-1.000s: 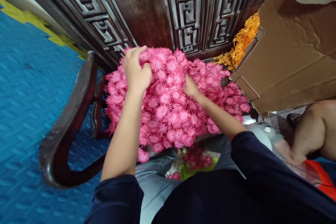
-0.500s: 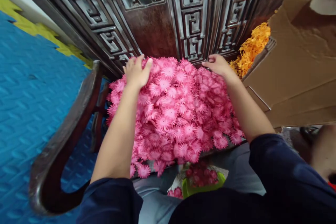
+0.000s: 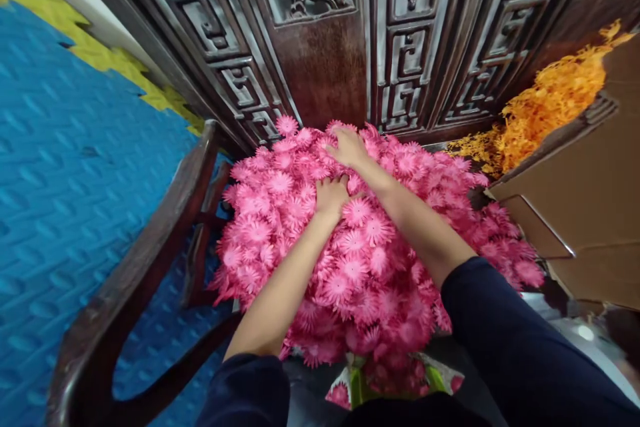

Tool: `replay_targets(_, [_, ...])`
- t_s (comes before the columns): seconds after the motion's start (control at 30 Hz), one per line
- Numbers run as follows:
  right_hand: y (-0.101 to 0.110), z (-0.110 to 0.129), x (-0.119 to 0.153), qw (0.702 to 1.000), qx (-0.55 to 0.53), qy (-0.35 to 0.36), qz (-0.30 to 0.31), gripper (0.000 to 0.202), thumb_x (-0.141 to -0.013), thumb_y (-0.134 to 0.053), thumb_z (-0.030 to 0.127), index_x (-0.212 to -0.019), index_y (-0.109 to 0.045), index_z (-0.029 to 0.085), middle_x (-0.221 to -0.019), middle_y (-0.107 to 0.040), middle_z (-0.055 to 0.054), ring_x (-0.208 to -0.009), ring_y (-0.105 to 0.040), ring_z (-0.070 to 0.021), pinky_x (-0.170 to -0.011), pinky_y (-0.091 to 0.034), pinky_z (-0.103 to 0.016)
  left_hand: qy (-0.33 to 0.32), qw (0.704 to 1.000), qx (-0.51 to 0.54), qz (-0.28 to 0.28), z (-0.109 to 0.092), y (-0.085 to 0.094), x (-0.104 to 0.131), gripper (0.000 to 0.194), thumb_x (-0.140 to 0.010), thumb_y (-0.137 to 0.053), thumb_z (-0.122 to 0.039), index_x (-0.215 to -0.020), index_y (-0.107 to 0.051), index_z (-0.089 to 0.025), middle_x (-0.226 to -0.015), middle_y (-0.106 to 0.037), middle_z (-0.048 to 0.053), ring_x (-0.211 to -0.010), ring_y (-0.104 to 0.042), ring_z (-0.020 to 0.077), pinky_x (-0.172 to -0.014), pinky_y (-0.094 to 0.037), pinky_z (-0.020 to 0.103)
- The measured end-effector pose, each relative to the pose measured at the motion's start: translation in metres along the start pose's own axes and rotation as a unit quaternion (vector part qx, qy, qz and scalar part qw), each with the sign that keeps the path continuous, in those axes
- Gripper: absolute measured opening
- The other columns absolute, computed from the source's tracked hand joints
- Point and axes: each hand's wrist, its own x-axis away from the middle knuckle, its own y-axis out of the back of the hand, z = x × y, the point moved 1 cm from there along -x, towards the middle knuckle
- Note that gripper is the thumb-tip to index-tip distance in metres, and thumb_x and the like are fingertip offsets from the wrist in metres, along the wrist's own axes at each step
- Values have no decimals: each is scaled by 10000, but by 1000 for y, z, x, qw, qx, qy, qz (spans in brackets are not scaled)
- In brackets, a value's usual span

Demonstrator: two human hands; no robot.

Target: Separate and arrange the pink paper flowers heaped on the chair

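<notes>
A big heap of pink flower heads (image 3: 280, 183), with thin pointed petals, covers the seat of a dark wooden bench. My left hand (image 3: 331, 197) lies on the middle of the heap, its fingers apart and pressed among the blooms. Just beyond it and slightly to the right, my right hand (image 3: 349, 148) rests on the far part of the heap with fingers spread. Some of its fingertips are sunk among the petals. Neither hand shows a grip on a flower.
A carved wooden backrest (image 3: 325, 73) rises behind the heap, with a curved armrest (image 3: 135, 267) on the left. Orange flowers (image 3: 555, 100) and a cardboard box (image 3: 595, 193) are at right. Below sits a green container (image 3: 357, 388) with pink flowers. Blue matting (image 3: 75, 200) covers the floor.
Both hands have moved from the heap's far left and right edges to its middle, close together. The flowers are spread wider toward the right. The view has shifted, showing more orange flowers.
</notes>
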Motion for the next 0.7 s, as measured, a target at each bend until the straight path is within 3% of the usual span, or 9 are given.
replay_targets(0.1, [-21, -15, 12, 997, 27, -32, 68, 724, -880, -394, 575, -1451, -348, 133, -1458, -436, -171, -1347, -394, -353, -1097, -291, -553, -18, 1000, 5, 5, 1, -9, 7, 585, -932, -270, -521, -1281, -533, -132, -1230, -636, 164, -1165, -536, 333, -983, -379, 487])
replay_targets(0.23, [-27, -27, 24, 992, 70, -48, 92, 769, -875, -237, 672, -1303, -554, 117, -1466, -415, -188, -1374, -341, -363, -1099, -262, -578, -20, 1000, 15, -11, 3, -17, 11, 555, -929, -297, -507, -1284, -529, -150, -1286, -603, 148, -1179, -519, 335, -993, -371, 488])
replay_targets(0.33, [-22, -33, 31, 990, 94, -65, 88, 813, -876, -206, 676, -1240, -602, 66, -1482, -372, -220, -1384, -311, -378, -1112, -214, -594, 0, 999, 23, -27, 6, -24, 10, 537, -913, -341, -517, -1283, -522, -172, -1315, -580, 143, -1174, -518, 330, -987, -375, 488])
replay_targets(0.43, [-12, -48, 36, 986, 97, -114, 77, 818, -890, -182, 655, -1237, -600, 43, -1500, -332, -234, -1403, -273, -387, -1122, -182, -592, 8, 1000, 6, -25, 11, -32, 12, 482, -904, -410, -451, -1299, -504, -191, -1329, -565, 134, -1169, -517, 313, -978, -381, 472])
replay_targets(0.53, [2, -75, 41, 979, 64, -187, 44, 759, -916, -191, 593, -1223, -604, 34, -1457, -389, -246, -1387, -290, -402, -1107, -197, -597, 1, 999, -15, -31, 13, -39, 14, 416, -905, -430, -406, -1240, -555, -195, -1310, -575, 126, -1160, -520, 309, -989, -376, 473])
replay_targets(0.63, [18, -102, 41, 978, 2, -209, -10, 496, -908, -366, 404, -1096, -668, 58, -1362, -503, -224, -1308, -408, -374, -1081, -281, -545, 9, 999, -12, -31, 10, -41, 16, 431, -926, -372, -430, -1234, -568, -201, -1345, -553, 123, -1162, -529, 319, -1025, -353, 514])
replay_targets(0.7, [29, -117, 38, 979, -26, -203, -16, 380, -873, -415, 300, -971, -697, 64, -1158, -640, -195, -1159, -548, -309, -1031, -375, -444, 8, 1000, -9, -26, 6, -40, 16, 456, -939, -325, -432, -1246, -566, -196, -1375, -533, 122, -1169, -530, 329, -1037, -341, 540])
